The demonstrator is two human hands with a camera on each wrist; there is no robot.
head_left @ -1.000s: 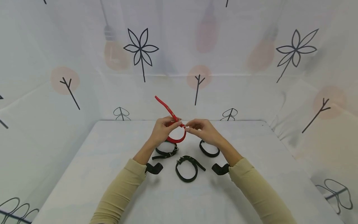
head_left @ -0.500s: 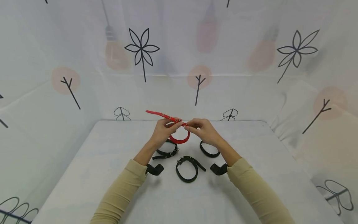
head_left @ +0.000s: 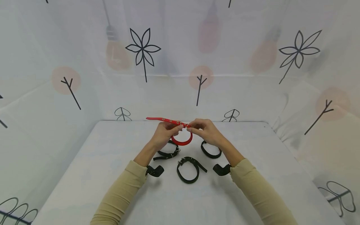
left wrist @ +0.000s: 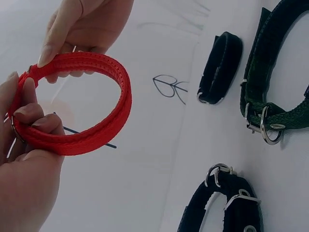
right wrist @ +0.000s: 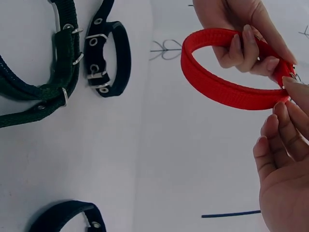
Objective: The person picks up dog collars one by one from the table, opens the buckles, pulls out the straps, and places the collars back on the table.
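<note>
A red buckled pet collar [head_left: 182, 143] is held up above the far part of the table, bent into a loop. Its eyeleted tail points left past my left hand [head_left: 163, 133]. That hand grips the collar beside the buckle, with fingers curled inside the loop in the left wrist view. My right hand [head_left: 206, 132] pinches the band at the buckle's other side between thumb and fingertips. The buckle is mostly hidden by the fingers. In the right wrist view the red collar [right wrist: 227, 96] shows its loop between both hands.
On the white table [head_left: 112, 175] lie three dark collars closed into loops: a front one [head_left: 187, 181], a left one [head_left: 166, 156] partly under my left hand, and a right one [head_left: 209, 154] near my right wrist. A patterned cloth wall [head_left: 174, 93] rises behind.
The red collar's tail has swung down from pointing steeply up to lying nearly level toward the left. The loop has shifted slightly right. Both hands keep hold of it.
</note>
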